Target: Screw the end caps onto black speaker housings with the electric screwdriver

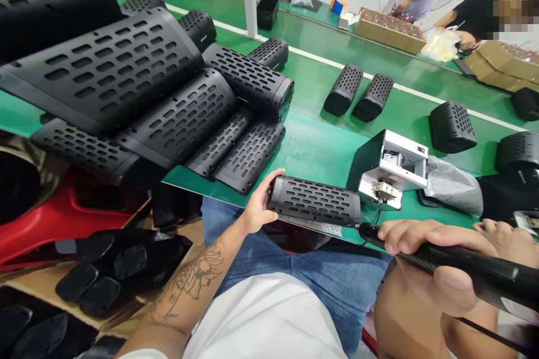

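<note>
My left hand grips one end of a black perforated cylinder shell that lies sideways at the near edge of the green bench. My right hand is wrapped round a black powered screwdriver. The screwdriver's tip points at the cylinder's right end. A small white and black device stands just behind the cylinder.
A pile of black perforated shells fills the left of the bench. More shells lie farther back and at right. Black end caps sit in a cardboard box at lower left. Two other people work across the bench near cardboard boxes.
</note>
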Tool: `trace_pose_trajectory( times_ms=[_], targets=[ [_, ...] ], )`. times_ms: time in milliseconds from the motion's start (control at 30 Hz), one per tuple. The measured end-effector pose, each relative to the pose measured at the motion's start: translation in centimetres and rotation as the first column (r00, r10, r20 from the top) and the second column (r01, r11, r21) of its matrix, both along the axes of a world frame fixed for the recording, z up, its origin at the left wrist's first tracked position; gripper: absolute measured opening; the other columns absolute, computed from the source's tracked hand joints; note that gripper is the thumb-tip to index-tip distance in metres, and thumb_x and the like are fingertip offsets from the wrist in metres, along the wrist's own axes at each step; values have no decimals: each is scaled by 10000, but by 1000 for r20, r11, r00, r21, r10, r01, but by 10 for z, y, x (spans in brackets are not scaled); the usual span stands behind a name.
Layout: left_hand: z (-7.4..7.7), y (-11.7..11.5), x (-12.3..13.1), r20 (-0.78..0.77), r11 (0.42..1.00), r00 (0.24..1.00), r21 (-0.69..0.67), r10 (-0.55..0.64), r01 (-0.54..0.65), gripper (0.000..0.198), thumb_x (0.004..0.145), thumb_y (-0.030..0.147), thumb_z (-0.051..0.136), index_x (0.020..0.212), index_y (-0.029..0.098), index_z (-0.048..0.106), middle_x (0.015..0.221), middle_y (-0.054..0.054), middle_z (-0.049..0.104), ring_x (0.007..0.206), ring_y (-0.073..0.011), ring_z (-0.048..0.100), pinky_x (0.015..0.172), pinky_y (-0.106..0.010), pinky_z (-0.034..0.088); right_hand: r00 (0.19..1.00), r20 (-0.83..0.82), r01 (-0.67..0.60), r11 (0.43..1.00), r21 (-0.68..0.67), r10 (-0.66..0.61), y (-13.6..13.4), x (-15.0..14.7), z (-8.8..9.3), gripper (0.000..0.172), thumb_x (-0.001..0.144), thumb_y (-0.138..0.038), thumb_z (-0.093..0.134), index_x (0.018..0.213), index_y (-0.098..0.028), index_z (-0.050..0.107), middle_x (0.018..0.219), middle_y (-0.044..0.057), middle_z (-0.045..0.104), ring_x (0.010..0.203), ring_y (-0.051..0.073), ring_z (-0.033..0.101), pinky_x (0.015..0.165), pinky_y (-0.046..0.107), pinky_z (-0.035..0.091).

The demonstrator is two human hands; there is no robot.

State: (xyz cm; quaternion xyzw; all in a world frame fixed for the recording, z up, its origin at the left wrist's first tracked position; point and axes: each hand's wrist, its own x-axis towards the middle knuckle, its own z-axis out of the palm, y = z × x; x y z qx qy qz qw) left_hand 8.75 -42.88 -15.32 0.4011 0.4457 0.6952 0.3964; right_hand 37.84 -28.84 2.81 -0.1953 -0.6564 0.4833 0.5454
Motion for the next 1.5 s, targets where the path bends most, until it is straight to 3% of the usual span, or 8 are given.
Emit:
trace_pose_trajectory(
  times_ms=[100, 333, 633, 900, 1100, 1267, 1400, 1500],
  targets=[
    [-4, 1, 0, 3, 1000, 1000, 28, 0, 0, 1127, 775, 533, 1007, 1775, 283, 551, 1859, -145, 490, 1575, -412, 625, 1343, -485, 504, 993, -57, -94, 990, 107, 101, 0, -3, -3, 231, 940, -426, 846, 1100, -260, 838, 689, -7, 743, 460, 209, 646, 504, 437, 635],
    [-7, 2, 0, 4, 999, 1000, 41, 6, -6, 1120, 770, 535, 1016, 1768, 306, 562, 1824, -134, 527, 1538, -401, 644, 1319, -486, 518, 985, -54, -155, 979, 134, 163, 1, 0, -7, 213, 933, -347, 804, 1100, -216, 826, 711, 9, 746, 486, 221, 660, 489, 454, 627],
    [-11, 0, -1, -102, 1000, 995, 25, 16, -13, 1097, 790, 566, 951, 1764, 309, 515, 1771, -133, 536, 1500, -390, 631, 1309, -512, 512, 970, -136, -208, 977, -49, 200, 20, -23, -6, 117, 913, -245, 794, 1015, -194, 821, 694, 6, 739, 496, 183, 687, 514, 351, 641],
    [-9, -4, -5, -359, 999, 933, -20, 23, -32, 1069, 814, 549, 772, 1778, 242, 427, 1773, -173, 479, 1610, -460, 513, 1384, -637, 425, 955, -100, -287, 957, -53, 280, 8, -15, -13, 151, 936, -313, 865, 1008, -205, 788, 678, -18, 703, 500, 166, 660, 543, 351, 624],
    [-4, -4, -9, -384, 999, 923, -31, 6, -20, 1086, 788, 478, 765, 1790, 241, 418, 1787, -175, 459, 1633, -472, 480, 1411, -659, 373, 935, -49, -351, 936, 15, 352, 6, -16, -18, 153, 985, -318, 840, 1025, -206, 744, 696, -24, 682, 517, 151, 649, 554, 333, 604],
    [-2, -7, -10, -387, 1000, 922, -25, -5, -5, 1076, 819, 472, 765, 1811, 252, 412, 1798, -172, 448, 1659, -483, 459, 1441, -687, 301, 912, 0, -411, 911, -37, 411, 5, -11, -17, 154, 982, -316, 841, 1011, -213, 731, 700, -23, 672, 554, 153, 675, 608, 343, 629],
    [-3, -10, -11, -451, 1000, 892, -1, -1, 0, 1062, 920, 505, 761, 1861, 252, 337, 1836, -196, 409, 1705, -494, 411, 1455, -694, 264, 960, -57, -279, 958, -71, 276, 15, -6, -2, 142, 949, -348, 830, 1020, -231, 795, 658, -24, 681, 489, 166, 649, 558, 362, 629],
    [-3, -12, -11, -519, 999, 855, 37, 14, 6, 1062, 974, 509, 740, 1889, 254, 264, 1856, -211, 373, 1729, -495, 379, 1457, -703, 255, 985, -164, 63, 998, 14, -60, 46, -12, 10, 161, 858, -353, 846, 935, -221, 796, 594, -33, 667, 412, 163, 582, 466, 336, 585]
  ],
)
